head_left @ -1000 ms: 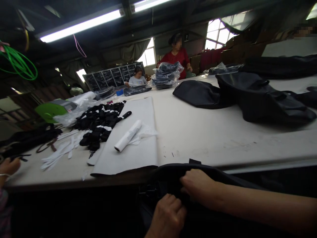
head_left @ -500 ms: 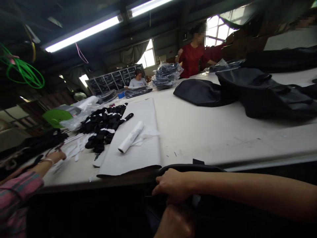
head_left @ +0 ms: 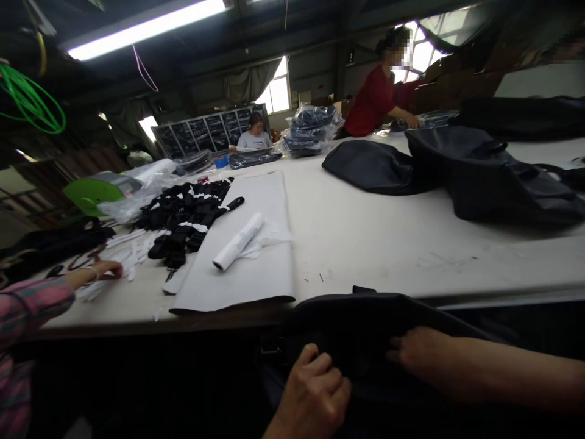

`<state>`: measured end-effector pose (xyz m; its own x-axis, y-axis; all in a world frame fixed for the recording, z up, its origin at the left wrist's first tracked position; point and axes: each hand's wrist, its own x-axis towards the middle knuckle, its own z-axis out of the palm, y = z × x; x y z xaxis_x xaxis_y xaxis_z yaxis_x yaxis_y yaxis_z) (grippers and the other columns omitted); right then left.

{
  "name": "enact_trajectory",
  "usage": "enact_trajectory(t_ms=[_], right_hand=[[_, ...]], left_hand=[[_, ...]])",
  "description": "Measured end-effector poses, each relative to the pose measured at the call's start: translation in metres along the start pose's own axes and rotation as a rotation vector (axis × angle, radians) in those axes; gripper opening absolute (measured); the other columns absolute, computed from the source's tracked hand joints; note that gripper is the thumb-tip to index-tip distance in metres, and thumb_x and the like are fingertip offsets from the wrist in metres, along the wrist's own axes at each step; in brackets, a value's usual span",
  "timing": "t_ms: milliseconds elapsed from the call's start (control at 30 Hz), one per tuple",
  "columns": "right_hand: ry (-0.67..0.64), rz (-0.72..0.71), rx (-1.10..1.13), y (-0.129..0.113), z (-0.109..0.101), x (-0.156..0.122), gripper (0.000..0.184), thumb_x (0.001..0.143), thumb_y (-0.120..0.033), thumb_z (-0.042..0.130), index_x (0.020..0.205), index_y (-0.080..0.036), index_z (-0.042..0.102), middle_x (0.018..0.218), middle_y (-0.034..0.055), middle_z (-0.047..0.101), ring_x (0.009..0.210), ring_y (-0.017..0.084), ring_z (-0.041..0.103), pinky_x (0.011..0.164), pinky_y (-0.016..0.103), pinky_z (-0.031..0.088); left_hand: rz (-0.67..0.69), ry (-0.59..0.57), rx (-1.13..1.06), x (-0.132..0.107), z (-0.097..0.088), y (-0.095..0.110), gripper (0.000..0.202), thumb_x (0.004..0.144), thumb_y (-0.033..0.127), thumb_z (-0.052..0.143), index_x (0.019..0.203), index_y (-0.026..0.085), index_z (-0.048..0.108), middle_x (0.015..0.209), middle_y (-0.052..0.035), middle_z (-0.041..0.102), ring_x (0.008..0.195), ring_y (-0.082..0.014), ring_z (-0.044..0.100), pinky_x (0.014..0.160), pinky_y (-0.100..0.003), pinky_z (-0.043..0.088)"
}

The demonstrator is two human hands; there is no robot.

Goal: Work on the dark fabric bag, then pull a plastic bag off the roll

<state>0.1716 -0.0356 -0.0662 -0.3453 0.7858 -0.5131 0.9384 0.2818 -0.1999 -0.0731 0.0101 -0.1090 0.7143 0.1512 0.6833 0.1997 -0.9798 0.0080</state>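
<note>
Steady black bag [head_left: 359,317] with left hand [head_left: 315,390] clamped on it. Work right hand [head_left: 425,352] gently; cannot tell its grip.

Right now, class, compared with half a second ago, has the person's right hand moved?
Yes: the right hand has moved rightward in the view, farther from the white roll on the table.

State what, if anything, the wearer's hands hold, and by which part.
Left hand: apparently the black bag, by its opening's edge. Right hand: at the opening; cannot tell whether it grips.
</note>
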Motion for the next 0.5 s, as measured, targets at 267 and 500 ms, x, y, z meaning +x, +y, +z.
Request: enact_trajectory(t_ms=[267, 500], right_hand=[[0.399, -0.196, 0.31, -0.047, -0.046, 0.025, 0.029, 0.096, -0.006, 0.048, 0.114, -0.015, 0.069, 0.106, 0.0078, 0.07, 0.098, 0.021, 0.067, 0.084, 0.028, 0.048], [0.147, -0.121, 0.156, -0.047, -0.058, 0.058, 0.009, 0.08, -0.008, 0.07, 0.074, -0.013, 0.065, 0.07, 0.0067, 0.063, 0.076, 0.027, 0.063, 0.064, 0.032, 0.038]], left_hand=[[0.039, 0.046, -0.054, 0.015, 0.015, 0.011, 0.047, 0.102, 0.014, 0.029, 0.059, 0.015, 0.049, 0.055, 0.002, 0.05, 0.061, -0.0115, 0.046, 0.063, -0.029, 0.038], [-0.036, -0.048, 0.028, 0.001, 0.005, -0.001, 0.044, 0.103, 0.015, 0.029, 0.069, 0.015, 0.057, 0.06, 0.0015, 0.053, 0.063, -0.0133, 0.046, 0.061, -0.031, 0.033]])
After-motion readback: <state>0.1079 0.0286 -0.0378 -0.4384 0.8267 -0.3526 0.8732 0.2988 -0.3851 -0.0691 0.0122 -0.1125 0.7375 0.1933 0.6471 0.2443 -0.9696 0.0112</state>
